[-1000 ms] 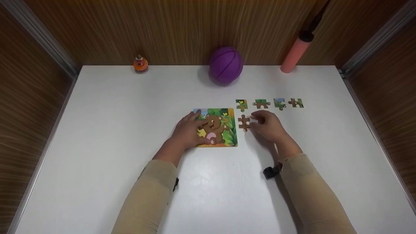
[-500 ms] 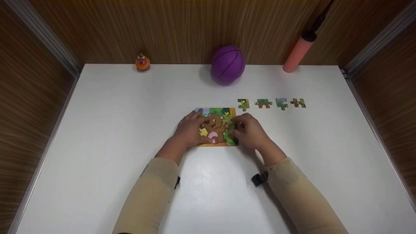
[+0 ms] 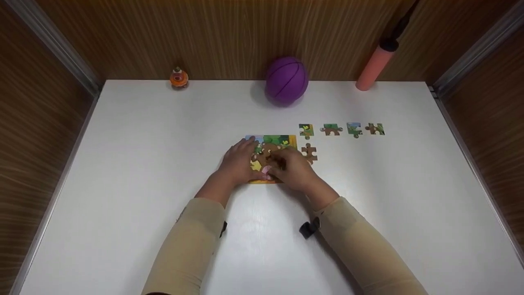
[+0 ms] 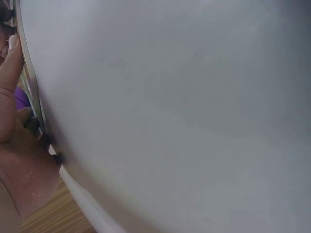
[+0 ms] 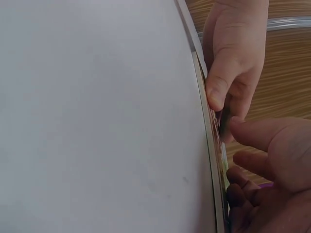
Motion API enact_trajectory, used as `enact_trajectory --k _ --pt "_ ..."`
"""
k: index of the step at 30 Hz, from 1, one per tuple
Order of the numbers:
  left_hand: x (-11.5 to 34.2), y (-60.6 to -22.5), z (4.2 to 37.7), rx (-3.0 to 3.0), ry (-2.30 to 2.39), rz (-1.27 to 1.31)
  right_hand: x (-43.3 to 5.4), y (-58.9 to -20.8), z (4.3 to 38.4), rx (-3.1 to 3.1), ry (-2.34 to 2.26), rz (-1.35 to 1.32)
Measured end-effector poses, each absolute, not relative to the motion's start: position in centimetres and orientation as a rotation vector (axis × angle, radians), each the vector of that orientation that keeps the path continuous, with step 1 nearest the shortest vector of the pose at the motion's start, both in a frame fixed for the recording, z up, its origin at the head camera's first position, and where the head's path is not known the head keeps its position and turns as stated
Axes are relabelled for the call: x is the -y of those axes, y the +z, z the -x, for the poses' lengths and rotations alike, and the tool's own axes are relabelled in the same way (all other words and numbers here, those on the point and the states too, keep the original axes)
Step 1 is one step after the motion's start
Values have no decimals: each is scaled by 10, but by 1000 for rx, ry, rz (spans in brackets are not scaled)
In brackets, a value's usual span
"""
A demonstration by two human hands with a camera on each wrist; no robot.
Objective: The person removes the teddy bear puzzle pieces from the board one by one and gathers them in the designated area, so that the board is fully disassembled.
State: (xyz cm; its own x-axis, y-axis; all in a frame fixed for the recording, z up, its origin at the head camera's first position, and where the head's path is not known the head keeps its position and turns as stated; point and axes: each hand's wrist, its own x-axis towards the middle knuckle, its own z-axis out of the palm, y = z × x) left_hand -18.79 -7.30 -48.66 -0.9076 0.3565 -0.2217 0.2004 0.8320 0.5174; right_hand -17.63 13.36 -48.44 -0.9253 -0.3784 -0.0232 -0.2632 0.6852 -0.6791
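A square jigsaw puzzle point(image 3: 287, 139) with a bear picture lies flat on the white table. My left hand point(image 3: 237, 162) rests on its left side, the fingers at the upper left and the thumb near the lower edge. Over the middle and right of the picture, my right hand point(image 3: 295, 170) touches the puzzle with bent fingertips, thumb and fingers apart; no piece shows between them. In the right wrist view that hand point(image 5: 279, 174) is low at the puzzle's edge, facing the left hand point(image 5: 238, 53). A brown puzzle piece point(image 3: 310, 151) lies just right of the puzzle, partly behind the right hand.
Several loose pieces lie in a row behind and to the right: a yellow-green piece point(image 3: 306, 130), a bear-ear piece point(image 3: 331, 129), a blue-green piece point(image 3: 354, 129) and a brown piece point(image 3: 375, 128). A purple ball point(image 3: 286, 80), orange toy point(image 3: 179, 78) and pink pump point(image 3: 374, 67) stand at the back.
My right hand has let go of the brown piece beside the puzzle and moved left, over the puzzle's right edge and onto its middle. My left hand stays in place.
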Motion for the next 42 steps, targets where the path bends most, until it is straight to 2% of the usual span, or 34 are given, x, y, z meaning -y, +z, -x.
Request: enact_trajectory --k 17,33,42 --pt "75 -486 188 -2686 765 -419 -119 -491 176 -2814 -1005 364" --pt "72 -487 190 -2704 763 -379 -118 -495 179 -2719 -1296 231" --pt "72 -486 190 -2694 819 -334 -112 -497 177 -2823 -1246 188"
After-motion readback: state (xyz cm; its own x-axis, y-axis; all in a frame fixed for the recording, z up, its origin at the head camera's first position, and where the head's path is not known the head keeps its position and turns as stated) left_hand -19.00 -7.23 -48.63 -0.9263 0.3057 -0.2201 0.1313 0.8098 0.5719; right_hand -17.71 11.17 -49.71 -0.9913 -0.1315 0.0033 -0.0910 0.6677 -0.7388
